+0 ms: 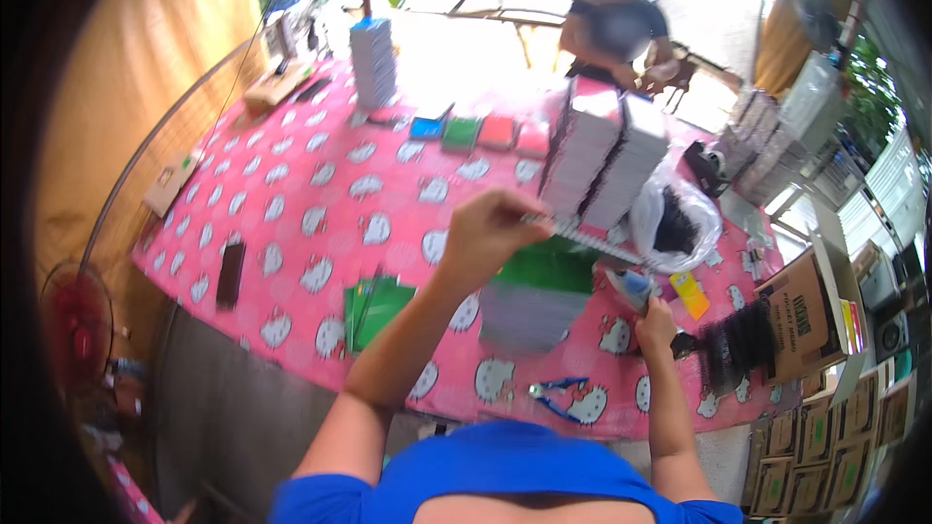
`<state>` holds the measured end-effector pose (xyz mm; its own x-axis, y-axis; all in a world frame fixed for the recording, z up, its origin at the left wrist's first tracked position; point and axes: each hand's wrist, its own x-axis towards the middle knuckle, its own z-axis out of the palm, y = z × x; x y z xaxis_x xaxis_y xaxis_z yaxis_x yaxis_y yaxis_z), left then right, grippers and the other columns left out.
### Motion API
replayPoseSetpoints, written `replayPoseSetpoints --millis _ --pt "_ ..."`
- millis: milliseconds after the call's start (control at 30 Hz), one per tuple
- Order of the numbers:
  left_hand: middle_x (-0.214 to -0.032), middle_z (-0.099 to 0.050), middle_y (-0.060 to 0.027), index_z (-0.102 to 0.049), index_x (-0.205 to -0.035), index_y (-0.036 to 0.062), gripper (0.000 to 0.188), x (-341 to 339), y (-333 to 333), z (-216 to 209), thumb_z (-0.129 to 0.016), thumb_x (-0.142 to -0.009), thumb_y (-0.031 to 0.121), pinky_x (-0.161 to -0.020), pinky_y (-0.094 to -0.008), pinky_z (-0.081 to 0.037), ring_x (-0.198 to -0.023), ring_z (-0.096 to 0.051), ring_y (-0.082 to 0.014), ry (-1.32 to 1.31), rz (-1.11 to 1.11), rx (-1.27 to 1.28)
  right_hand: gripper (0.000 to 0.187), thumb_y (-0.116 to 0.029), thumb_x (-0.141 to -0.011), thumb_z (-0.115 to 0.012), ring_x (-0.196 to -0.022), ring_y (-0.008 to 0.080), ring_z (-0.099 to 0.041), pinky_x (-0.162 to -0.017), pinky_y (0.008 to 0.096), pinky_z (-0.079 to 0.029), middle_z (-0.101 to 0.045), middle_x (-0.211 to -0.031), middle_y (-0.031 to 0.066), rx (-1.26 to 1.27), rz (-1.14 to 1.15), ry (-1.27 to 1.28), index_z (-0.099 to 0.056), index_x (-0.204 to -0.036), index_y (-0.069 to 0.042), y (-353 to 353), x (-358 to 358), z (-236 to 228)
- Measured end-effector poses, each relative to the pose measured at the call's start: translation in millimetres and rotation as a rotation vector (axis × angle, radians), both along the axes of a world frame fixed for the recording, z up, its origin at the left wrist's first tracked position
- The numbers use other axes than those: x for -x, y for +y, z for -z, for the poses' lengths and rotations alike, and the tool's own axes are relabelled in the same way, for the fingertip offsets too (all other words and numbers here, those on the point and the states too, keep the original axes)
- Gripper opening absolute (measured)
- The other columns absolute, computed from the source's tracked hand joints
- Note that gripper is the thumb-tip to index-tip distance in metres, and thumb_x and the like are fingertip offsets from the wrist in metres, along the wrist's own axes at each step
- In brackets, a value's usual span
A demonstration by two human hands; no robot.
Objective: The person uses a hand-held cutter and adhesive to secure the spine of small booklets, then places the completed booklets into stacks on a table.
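Observation:
My left hand (485, 233) is raised over the pink patterned table (291, 213), pinching one end of a long thin ruler-like strip (592, 241) that slants down to the right. My right hand (656, 322) grips a small blue-and-white bottle-like thing (629, 286) close to the strip's lower end. Below both hands stands a stack of booklets with a green cover (539, 291). To its right lie black comb-like bindings (733, 344).
Green covers (374, 309) lie left of the stack; blue-handled pliers (555, 398) sit at the near edge. Tall paper stacks (602, 150), a plastic bag (675, 218), a black phone (230, 274), cardboard boxes (806, 315). A person sits beyond the table (616, 34). A red fan (76, 325) stands left.

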<state>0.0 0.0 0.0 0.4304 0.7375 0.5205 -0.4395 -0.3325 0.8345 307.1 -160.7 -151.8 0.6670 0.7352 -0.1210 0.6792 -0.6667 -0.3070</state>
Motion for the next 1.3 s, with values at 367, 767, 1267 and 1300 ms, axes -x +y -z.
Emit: replayPoseSetpoints --millis 367,767,1267,1300 --pt "-0.094 -0.069 -0.0126 -0.067 -0.085 0.0016 0.022 5 -96 23 -0.078 -0.067 -0.003 -0.071 -0.0292 -0.055 -0.085 -0.067 -0.0191 0.201 -0.449 -0.506 0.057 -0.030 -0.074 -0.075 -0.112 0.0349 -0.048 -0.096 0.0490 -0.035 -0.054 -0.117 0.0158 -0.287 -0.817 -0.236 -0.053 -0.121 -0.005 -99 170 37" --pt "-0.089 -0.068 -0.0128 -0.067 -0.083 -0.0006 0.015 1 -101 13 -0.076 -0.072 -0.003 -0.064 -0.0270 -0.055 -0.075 -0.067 -0.0171 0.092 -0.487 -0.478 0.042 -0.015 -0.080 -0.070 -0.099 0.0342 -0.053 -0.083 0.0406 -0.044 -0.055 -0.108 0.0174 -0.851 -0.719 0.030 -0.055 -0.117 -0.001 -54 167 -160" --pt "-0.097 -0.067 -0.0121 -0.065 -0.094 -0.0005 0.024 99 -83 -23 -0.074 -0.073 -0.005 -0.073 -0.0266 -0.052 -0.083 -0.064 -0.0166 0.086 -0.761 -0.629 0.035 -0.010 -0.074 -0.072 -0.094 0.0334 -0.059 -0.085 0.0413 -0.045 -0.062 -0.098 0.0160 -0.571 -0.662 0.117 -0.060 -0.105 -0.001 -76 163 -1" --pt "-0.098 -0.067 -0.0126 -0.064 -0.096 -0.0010 0.023 114 -79 -29 -0.073 -0.074 -0.005 -0.074 -0.0264 -0.052 -0.083 -0.063 -0.0161 0.134 -0.802 -0.653 0.038 -0.016 -0.073 -0.073 -0.094 0.0360 -0.058 -0.086 0.0449 -0.043 -0.062 -0.099 0.0155 -0.419 -0.642 0.045 -0.060 -0.105 -0.002 -87 155 24"
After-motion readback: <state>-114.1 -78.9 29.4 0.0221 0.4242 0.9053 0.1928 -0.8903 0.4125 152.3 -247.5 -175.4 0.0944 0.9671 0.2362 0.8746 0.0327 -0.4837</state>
